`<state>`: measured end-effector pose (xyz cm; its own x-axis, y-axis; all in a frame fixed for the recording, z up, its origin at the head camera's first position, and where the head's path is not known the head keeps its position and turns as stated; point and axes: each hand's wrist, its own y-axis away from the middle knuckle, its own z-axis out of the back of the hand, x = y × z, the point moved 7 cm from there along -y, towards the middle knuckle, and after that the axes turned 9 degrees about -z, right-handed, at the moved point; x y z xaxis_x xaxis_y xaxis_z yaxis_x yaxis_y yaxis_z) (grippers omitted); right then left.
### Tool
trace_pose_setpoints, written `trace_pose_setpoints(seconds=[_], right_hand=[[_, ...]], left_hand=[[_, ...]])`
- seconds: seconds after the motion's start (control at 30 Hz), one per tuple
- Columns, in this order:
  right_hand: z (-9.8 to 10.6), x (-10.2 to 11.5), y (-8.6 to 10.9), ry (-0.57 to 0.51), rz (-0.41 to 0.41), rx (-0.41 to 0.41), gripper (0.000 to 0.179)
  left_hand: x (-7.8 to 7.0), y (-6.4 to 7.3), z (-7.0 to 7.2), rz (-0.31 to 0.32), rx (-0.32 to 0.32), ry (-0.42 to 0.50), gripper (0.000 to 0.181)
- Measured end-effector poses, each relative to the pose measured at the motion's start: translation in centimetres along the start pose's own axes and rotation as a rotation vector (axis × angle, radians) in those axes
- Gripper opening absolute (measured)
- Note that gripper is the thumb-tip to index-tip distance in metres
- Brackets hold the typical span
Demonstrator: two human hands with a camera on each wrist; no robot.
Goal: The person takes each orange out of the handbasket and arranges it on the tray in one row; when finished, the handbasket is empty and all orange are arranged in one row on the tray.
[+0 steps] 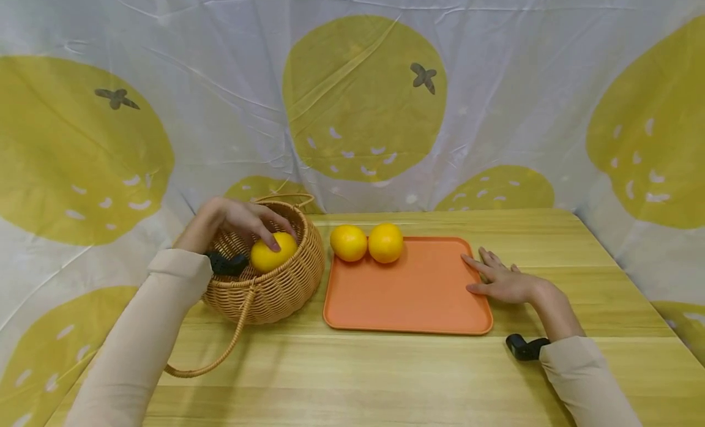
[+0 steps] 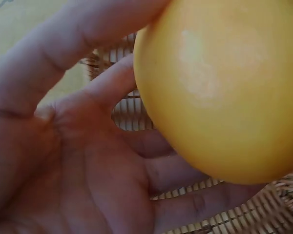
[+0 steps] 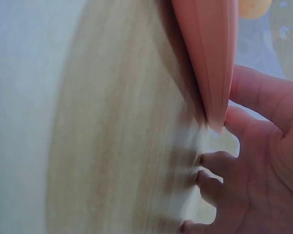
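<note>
My left hand [image 1: 250,222] reaches into a round wicker basket [image 1: 286,295] and grips a smooth, round yellow fruit [image 1: 273,252]. In the left wrist view the thumb lies along one side of this fruit [image 2: 224,92] and the other fingers curl behind it, with woven basket wall beyond. An orange rectangular tray [image 1: 407,292] lies on the table right of the basket. Two more yellow fruits [image 1: 349,243] [image 1: 386,243] sit side by side at its back left corner. My right hand [image 1: 507,283] rests at the tray's right rim, fingers spread, thumb and index finger touching the edge.
One basket handle [image 1: 220,356] hangs down toward the front of the wooden table [image 1: 385,378]; the other handle [image 1: 303,199] stands at the back. A pale cloth [image 1: 490,78] printed with big yellow fruit surrounds the table. Black cameras [image 1: 525,347] sit at both wrists.
</note>
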<state>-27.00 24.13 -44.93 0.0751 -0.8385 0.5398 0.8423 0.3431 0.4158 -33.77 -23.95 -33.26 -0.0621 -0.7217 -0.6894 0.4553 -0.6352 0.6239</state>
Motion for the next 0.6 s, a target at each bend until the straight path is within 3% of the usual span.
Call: trace_pose_setpoints(seconds=[0.2, 0.43, 0.6], right_hand=[[0.5, 1.7, 1.0, -0.025, -0.007, 0.024, 0.089], [0.9, 2.6, 1.4, 0.012, -0.033, 0.036, 0.086], [1.0, 2.6, 1.4, 0.01, -0.034, 0.041, 0.087]], left_hand=[[-2.1, 2.6, 1.2, -0.089, -0.126, -0.121, 0.058], [-4.4, 5.7, 2.6, -0.277, -0.391, -0.175, 0.055], [-6.8, 6.9, 2.3, -0.401, -0.558, -0.162, 0.055]])
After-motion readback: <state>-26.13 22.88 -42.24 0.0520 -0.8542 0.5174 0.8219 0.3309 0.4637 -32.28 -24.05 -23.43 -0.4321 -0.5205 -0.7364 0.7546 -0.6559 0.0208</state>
